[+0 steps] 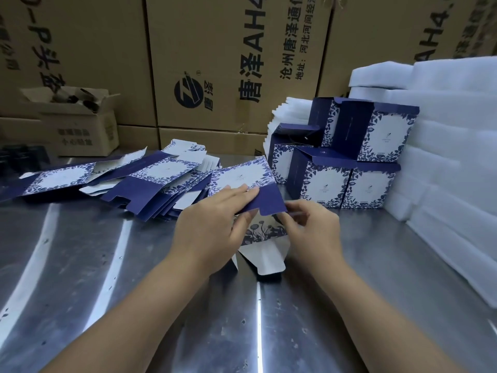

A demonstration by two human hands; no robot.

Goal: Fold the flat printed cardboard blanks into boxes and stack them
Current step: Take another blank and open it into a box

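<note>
Steel table (80, 265), cartons behind. Spare blanks (161, 179) lay fanned at left. Your left hand (212, 219) pinched held blank (258, 189) above table centre; your right hand (312, 230) nipped its navy flap edge. Card likely light, springy, crease-prone: hold near scores. Folded boxes (347, 162) stacked right.

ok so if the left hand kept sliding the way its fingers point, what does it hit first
Past the blank it holds, the left hand heads toward the stacked boxes, likely the lower-left one; depth is unclear.
</note>
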